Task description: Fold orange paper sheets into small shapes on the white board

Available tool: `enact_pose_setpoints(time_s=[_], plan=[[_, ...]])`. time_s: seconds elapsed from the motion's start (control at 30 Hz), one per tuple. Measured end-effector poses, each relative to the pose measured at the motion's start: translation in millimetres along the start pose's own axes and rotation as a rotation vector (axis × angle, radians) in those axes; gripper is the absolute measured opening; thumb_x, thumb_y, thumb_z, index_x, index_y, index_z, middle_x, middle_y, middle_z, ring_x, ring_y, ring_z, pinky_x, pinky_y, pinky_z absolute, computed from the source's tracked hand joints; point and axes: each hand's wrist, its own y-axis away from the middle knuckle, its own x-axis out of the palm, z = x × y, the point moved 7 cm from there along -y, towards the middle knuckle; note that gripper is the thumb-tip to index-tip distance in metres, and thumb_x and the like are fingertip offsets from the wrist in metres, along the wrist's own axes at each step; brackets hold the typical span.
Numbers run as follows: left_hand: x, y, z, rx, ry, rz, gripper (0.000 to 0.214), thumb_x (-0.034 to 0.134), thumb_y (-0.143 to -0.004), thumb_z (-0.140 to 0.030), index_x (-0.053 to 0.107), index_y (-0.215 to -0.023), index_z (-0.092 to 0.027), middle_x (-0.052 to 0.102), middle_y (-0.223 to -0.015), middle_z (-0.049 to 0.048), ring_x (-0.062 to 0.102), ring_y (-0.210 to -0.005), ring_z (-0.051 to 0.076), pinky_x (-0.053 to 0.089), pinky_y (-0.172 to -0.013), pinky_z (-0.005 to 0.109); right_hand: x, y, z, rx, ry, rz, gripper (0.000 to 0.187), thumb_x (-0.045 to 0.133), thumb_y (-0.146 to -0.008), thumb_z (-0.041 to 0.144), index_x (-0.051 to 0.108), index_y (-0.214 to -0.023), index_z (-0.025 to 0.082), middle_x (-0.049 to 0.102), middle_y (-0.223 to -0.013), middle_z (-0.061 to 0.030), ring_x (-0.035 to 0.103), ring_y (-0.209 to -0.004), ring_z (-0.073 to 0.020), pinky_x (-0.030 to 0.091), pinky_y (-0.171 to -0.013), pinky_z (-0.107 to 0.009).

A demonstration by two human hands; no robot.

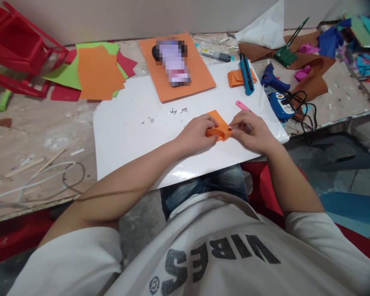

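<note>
A small piece of orange paper [219, 120] lies partly folded on the white board [126, 135], one strip of it curling up along the near side. My left hand [199, 130] is closed on its left side, thumb at the near edge and fingers bent over the top. From the right, my right hand [249, 129] pinches the paper's right corner between thumb and forefinger. Just beyond that hand is a pink-handled tool [243, 105]. Farther back, a teal utility knife [246, 76] rests on a stack of folded orange pieces [234, 78].
A blurred-out object [174, 61] lies on an orange sheet [200, 78] at the back. Orange, green and red sheets [98, 74] are at left, beside a red chair [21, 45]. A blue glue gun [274, 78] and a corded blue device [282, 106] sit at right.
</note>
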Motion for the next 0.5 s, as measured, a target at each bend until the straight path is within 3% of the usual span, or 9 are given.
enact_pose_setpoints(time_s=[0.07,0.13,0.2,0.27,0.37,0.5], plan=[[0.4,0.5,-1.0,0.000,0.001,-0.002,0.021,0.078,-0.095,-0.023,0.065,-0.079,-0.022,0.083,-0.135,0.0115,0.079,-0.111,0.028,0.065,-0.104,0.049,2.3,9.6,21.4,-0.114,0.221,-0.060,0.023,0.081,-0.105,0.053,0.088,-0.113,0.032,0.076,-0.107,-0.0116,0.067,-0.102,-0.0351,0.055,-0.096,-0.055],[1.1,0.4,-1.5,0.007,-0.005,0.001,0.024,0.078,-0.095,-0.023,0.062,-0.078,-0.023,0.083,-0.134,0.0118,0.079,-0.113,0.028,0.065,-0.104,0.049,21.6,20.1,44.5,-0.210,0.455,0.096,0.019,0.073,-0.112,0.042,0.089,-0.114,0.033,0.072,-0.094,-0.0096,0.062,-0.089,-0.0306,0.048,-0.088,-0.051],[1.8,0.1,-1.5,0.018,-0.011,0.008,0.023,0.078,-0.095,-0.022,0.062,-0.079,-0.023,0.083,-0.132,0.0114,0.079,-0.115,0.029,0.065,-0.105,0.050,38.1,29.7,61.8,-0.220,0.658,0.242,0.031,0.059,-0.118,0.026,0.089,-0.126,0.030,0.071,-0.086,-0.0088,0.055,-0.077,-0.0266,0.038,-0.080,-0.048],[2.2,0.2,-1.1,0.027,-0.009,0.011,0.021,0.078,-0.095,-0.021,0.064,-0.080,-0.023,0.083,-0.134,0.0115,0.080,-0.116,0.029,0.065,-0.106,0.050,43.2,34.8,73.7,-0.149,0.802,0.259,0.041,0.052,-0.117,0.015,0.086,-0.138,0.021,0.073,-0.085,-0.0116,0.048,-0.068,-0.0245,0.032,-0.076,-0.047],[2.6,0.8,-0.7,0.027,-0.006,0.015,0.026,0.078,-0.096,-0.022,0.061,-0.077,-0.023,0.083,-0.136,0.0123,0.080,-0.114,0.028,0.065,-0.104,0.049,47.5,37.2,81.2,-0.028,0.826,0.219,0.035,0.055,-0.111,0.011,0.084,-0.130,0.015,0.071,-0.081,-0.0147,0.045,-0.063,-0.0233,0.031,-0.073,-0.046],[2.7,1.5,-2.4,0.029,-0.015,0.020,0.021,0.078,-0.097,-0.022,0.064,-0.080,-0.024,0.084,-0.131,0.0111,0.081,-0.114,0.029,0.065,-0.103,0.050,63.4,32.1,80.3,-0.006,0.782,0.181,0.024,0.058,-0.107,0.013,0.082,-0.108,0.018,0.066,-0.076,-0.0164,0.052,-0.067,-0.0269,0.039,-0.071,-0.047]])
